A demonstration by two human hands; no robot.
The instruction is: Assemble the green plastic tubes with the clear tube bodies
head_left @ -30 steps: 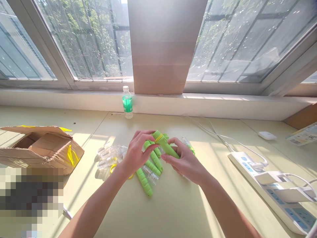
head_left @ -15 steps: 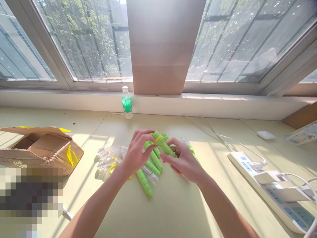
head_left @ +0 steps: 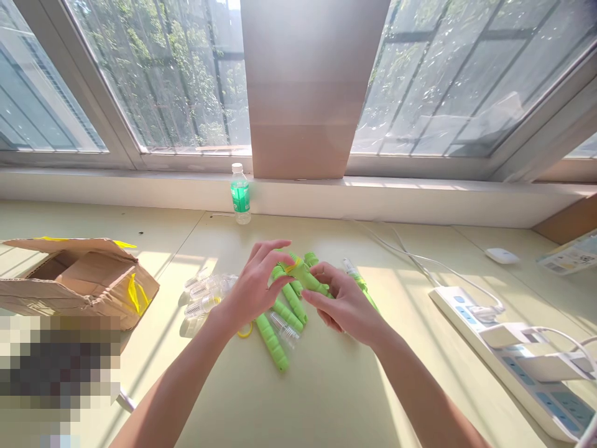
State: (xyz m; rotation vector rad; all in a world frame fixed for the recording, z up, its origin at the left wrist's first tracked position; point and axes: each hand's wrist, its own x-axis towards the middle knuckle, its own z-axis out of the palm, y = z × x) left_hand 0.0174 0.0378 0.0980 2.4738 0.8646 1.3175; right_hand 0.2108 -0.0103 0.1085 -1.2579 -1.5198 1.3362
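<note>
My right hand (head_left: 342,298) is closed around the lower part of a green ribbed plastic tube (head_left: 310,277), which is tilted with its threaded end up and to the left. At that end, the thumb and index finger of my left hand (head_left: 259,277) pinch a yellow ring (head_left: 293,266) fitted round the tube. Beneath my hands lie several more green tubes (head_left: 273,345). A clear ribbed plastic piece (head_left: 285,330) rests among them, and another yellow ring (head_left: 245,331) shows by my left wrist. Several clear plastic pieces (head_left: 205,292) are grouped left of my left hand.
An open cardboard box (head_left: 93,298) stands at the left. A bottle with a green label (head_left: 240,196) is by the window sill. To the right are a white power strip (head_left: 504,361) with cords and a small white device (head_left: 502,256). Another green tube with a clear end (head_left: 361,283) lies beyond my right hand.
My left fingers have shifted slightly at the yellow ring, and the held tube has tilted a little lower. The rest of the scene has shifted only slightly with the camera.
</note>
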